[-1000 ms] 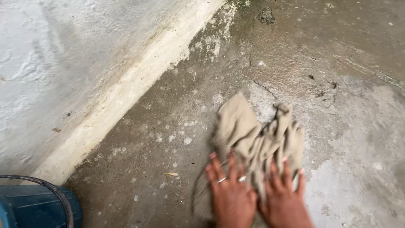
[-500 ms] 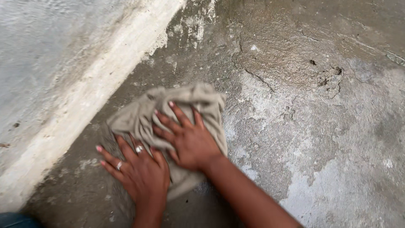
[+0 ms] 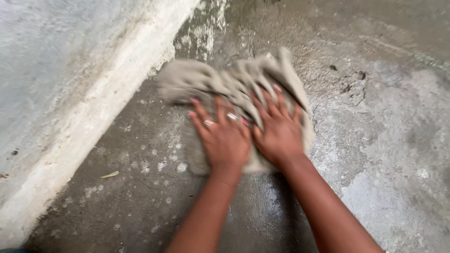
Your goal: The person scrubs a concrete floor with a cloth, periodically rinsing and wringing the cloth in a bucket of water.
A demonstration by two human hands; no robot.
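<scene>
Blur softens the cloth [image 3: 234,89], half hidden under left hand [image 3: 222,136] and right hand [image 3: 279,129] pressed flat.

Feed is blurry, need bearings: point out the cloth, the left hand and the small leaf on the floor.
beige cloth [image 3: 197,80], head view, on its bunched left part.
left hand [image 3: 224,140], head view, on the back of the hand, pressed on the cloth.
small dry leaf [image 3: 110,174], head view, on its middle, lying on the wet concrete floor near the wall.

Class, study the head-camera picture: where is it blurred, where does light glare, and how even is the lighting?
Head view: motion blur smears the left hand, right hand and the beige cloth under them; a wet sheen glints on the concrete floor between the forearms; lighting is soft and even, without hard shadows; the white wall looks soft too.
</scene>
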